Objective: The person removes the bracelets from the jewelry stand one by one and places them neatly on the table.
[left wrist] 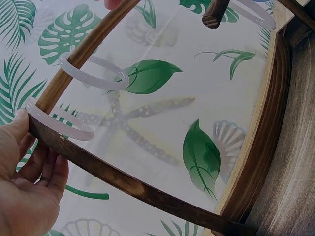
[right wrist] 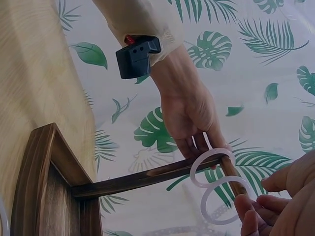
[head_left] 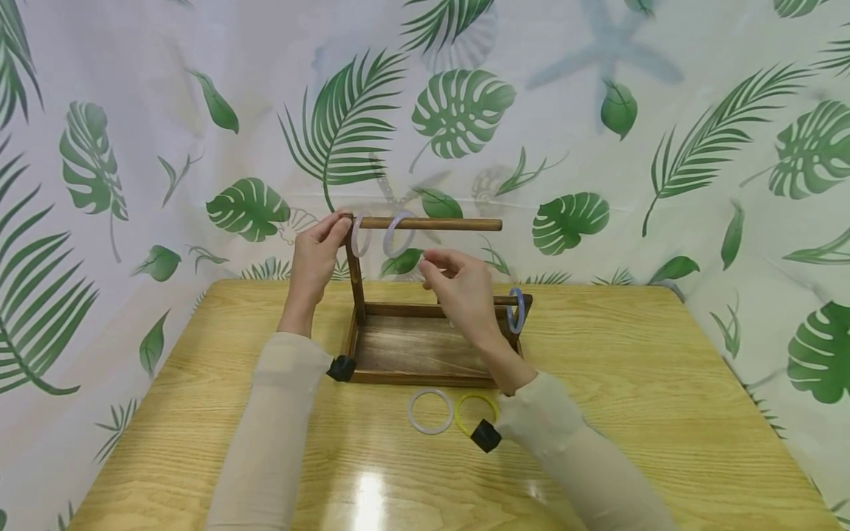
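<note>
My left hand pinches the top corner of the wooden rack, where the upright meets the upper rod. On that rod hang a pale pink ring, close to the corner, and a lavender ring beside it. Right of the lavender ring, my right hand is just below the rod, its fingers loosely bent and no ring seen between them. A blue ring hangs on the lower rod, partly hidden by my right hand; another pale ring shows there in the left wrist view.
A white ring and a yellow ring lie on the wooden table in front of the rack's tray. My right sleeve's black wrist device partly covers the yellow ring. Behind stands a leaf-patterned cloth.
</note>
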A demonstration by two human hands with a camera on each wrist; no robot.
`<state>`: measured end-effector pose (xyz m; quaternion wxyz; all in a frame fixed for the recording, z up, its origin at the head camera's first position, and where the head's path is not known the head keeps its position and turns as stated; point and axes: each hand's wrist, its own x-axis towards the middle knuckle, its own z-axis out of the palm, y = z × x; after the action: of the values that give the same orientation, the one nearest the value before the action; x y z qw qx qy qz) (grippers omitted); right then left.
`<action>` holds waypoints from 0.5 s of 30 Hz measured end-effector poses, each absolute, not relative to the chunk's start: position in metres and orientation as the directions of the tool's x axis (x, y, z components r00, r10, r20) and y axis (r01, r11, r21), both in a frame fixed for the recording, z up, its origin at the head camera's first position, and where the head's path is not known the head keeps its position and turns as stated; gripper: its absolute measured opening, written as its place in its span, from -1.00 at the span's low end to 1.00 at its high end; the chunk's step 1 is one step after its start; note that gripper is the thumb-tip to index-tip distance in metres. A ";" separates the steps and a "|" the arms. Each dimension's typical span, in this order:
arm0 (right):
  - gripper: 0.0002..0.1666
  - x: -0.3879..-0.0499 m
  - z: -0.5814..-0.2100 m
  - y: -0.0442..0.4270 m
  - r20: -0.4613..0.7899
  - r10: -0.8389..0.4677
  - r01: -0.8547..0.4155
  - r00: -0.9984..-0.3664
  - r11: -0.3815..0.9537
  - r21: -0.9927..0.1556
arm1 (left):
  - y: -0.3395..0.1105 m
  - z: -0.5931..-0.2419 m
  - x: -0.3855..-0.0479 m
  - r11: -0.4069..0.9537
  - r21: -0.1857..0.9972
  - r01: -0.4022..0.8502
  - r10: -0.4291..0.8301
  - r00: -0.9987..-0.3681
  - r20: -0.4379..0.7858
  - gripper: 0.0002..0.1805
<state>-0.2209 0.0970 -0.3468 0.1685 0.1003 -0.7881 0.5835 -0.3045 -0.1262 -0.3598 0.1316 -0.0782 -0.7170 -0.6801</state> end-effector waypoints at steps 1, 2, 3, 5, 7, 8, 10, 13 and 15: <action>-0.73 -0.221 -0.347 0.096 0.379 0.038 -0.352 -0.924 0.297 -0.888 | -0.126 -0.360 -0.305 0.062 0.954 0.292 -0.067 -0.953 0.296 -0.53; -0.72 -0.222 -0.346 0.095 0.376 0.039 -0.348 -0.926 0.295 -0.890 | -0.126 -0.361 -0.305 0.062 0.954 0.292 -0.067 -0.953 0.296 -0.53; -0.72 -0.222 -0.346 0.093 0.372 0.040 -0.345 -0.927 0.291 -0.892 | -0.126 -0.361 -0.306 0.061 0.955 0.290 -0.067 -0.953 0.294 -0.54; -0.72 -0.224 -0.345 0.091 0.367 0.042 -0.341 -0.929 0.288 -0.895 | -0.126 -0.362 -0.307 0.058 0.956 0.288 -0.066 -0.954 0.291 -0.54; -0.72 -0.226 -0.345 0.087 0.371 0.046 -0.343 -0.928 0.288 -0.894 | -0.126 -0.362 -0.307 0.057 0.956 0.287 -0.066 -0.955 0.290 -0.53; -0.72 -0.227 -0.345 0.086 0.372 0.049 -0.344 -0.927 0.286 -0.895 | -0.126 -0.362 -0.307 0.059 0.957 0.285 -0.066 -0.955 0.288 -0.53; -0.71 -0.229 -0.345 0.082 0.378 0.052 -0.349 -0.924 0.282 -0.894 | -0.126 -0.362 -0.307 0.062 0.957 0.282 -0.066 -0.956 0.286 -0.52; -0.71 -0.233 -0.344 0.076 0.387 0.058 -0.359 -0.920 0.270 -0.893 | -0.126 -0.361 -0.306 0.067 0.959 0.276 -0.065 -0.958 0.280 -0.51; -0.72 -0.235 -0.344 0.073 0.393 0.062 -0.363 -0.918 0.272 -0.891 | -0.126 -0.361 -0.305 0.069 0.960 0.272 -0.066 -0.959 0.277 -0.50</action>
<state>-0.2347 0.0731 -0.3437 0.1784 0.0967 -0.7774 0.5953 -0.3047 -0.1264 -0.3608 0.1245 -0.0716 -0.7204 -0.6785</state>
